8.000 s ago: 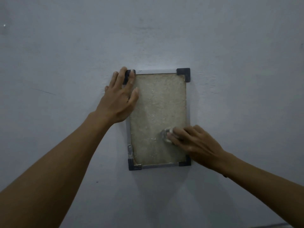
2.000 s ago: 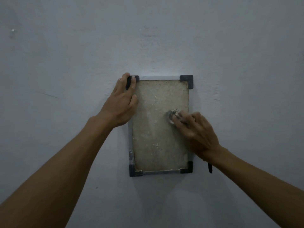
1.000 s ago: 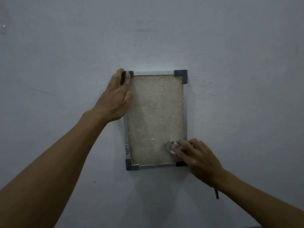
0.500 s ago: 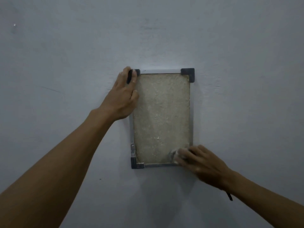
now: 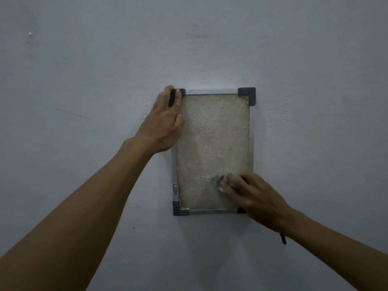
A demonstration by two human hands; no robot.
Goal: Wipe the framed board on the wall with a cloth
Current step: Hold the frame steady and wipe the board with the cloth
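Note:
A small framed board (image 5: 213,143) hangs upright on the wall, with a beige grainy face, a silver frame and black corner caps. My left hand (image 5: 164,124) lies flat over its top-left corner and left edge, fingers on the black cap. My right hand (image 5: 252,196) presses a small pale cloth (image 5: 219,181) against the board's lower-right area; only the cloth's left end shows past my fingertips. The hand hides the bottom-right corner cap.
The plain grey-blue wall (image 5: 84,80) fills the view around the board. A dark strap (image 5: 282,238) hangs from my right wrist.
My right hand with the cloth has moved up and slightly left from the bottom-right corner. A second earlier it was sliding down that side. My left hand has stayed on the top-left corner.

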